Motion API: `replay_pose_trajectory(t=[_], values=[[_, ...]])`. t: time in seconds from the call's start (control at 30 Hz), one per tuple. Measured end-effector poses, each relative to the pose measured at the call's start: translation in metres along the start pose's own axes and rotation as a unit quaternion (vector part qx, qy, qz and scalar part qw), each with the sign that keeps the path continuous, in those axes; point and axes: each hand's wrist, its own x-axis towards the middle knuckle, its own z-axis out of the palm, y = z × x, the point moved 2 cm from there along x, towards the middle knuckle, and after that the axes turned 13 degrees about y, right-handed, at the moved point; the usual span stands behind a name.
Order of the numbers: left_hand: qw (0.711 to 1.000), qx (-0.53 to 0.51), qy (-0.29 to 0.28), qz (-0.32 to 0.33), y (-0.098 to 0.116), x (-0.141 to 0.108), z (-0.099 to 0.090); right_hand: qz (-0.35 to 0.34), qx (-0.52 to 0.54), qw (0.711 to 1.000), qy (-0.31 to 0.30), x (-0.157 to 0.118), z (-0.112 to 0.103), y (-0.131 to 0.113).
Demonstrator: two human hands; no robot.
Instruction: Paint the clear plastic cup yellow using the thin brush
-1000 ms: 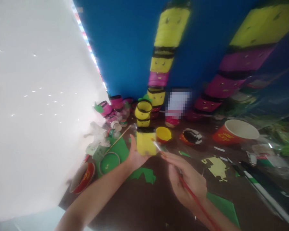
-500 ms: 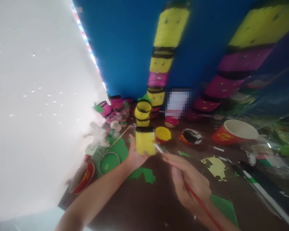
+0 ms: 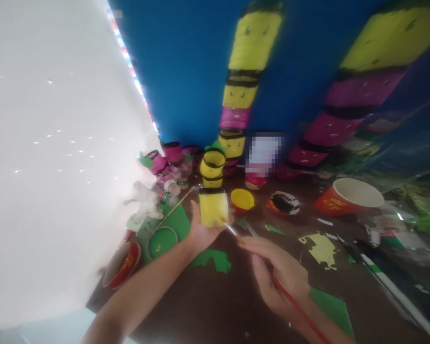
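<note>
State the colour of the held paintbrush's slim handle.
The slim handle in the right hand is red; head view.

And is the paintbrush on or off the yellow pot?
On, it seems: the paintbrush has its tip against the yellow pot, near the lower right corner.

Near tabletop free — paintbrush in the way at yellow container.

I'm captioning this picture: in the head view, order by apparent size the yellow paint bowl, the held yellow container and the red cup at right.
1. Red cup
2. Yellow container, perhaps enlarged by nearness
3. Yellow paint bowl
</note>
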Motion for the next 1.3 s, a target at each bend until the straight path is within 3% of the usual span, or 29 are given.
replay_pose_trajectory(t=[0.2, 0.47, 0.67, 1.07, 1.3], values=[[1.0, -0.01, 0.005, 0.0, 0.0002, -0.0006, -0.0008, -0.005, 0.006, 1.0, -0.017, -0.0025, 0.0121, -0.0001], [1.0, -0.016, -0.002, -0.005, 0.0, 0.0003, 0.0, -0.046, 0.044, 0.998, -0.009, -0.0062, 0.0026, -0.0006], [1.0, -0.006, -0.001, 0.004, 0.0004, -0.0003, -0.0008, -0.023, 0.002, 1.0, 0.0, -0.0069, 0.0102, -0.0003], [1.0, -0.014, 0.006, 0.022, 0.001, -0.0002, 0.0012, -0.058, 0.056, 0.997, -0.002, -0.0059, 0.0071, -0.0029], [0.999, -0.01, 0.018, 0.046, 0.0017, -0.0016, 0.0017, -0.034, 0.051, 0.998, -0.004, -0.0053, 0.0095, -0.0027]])
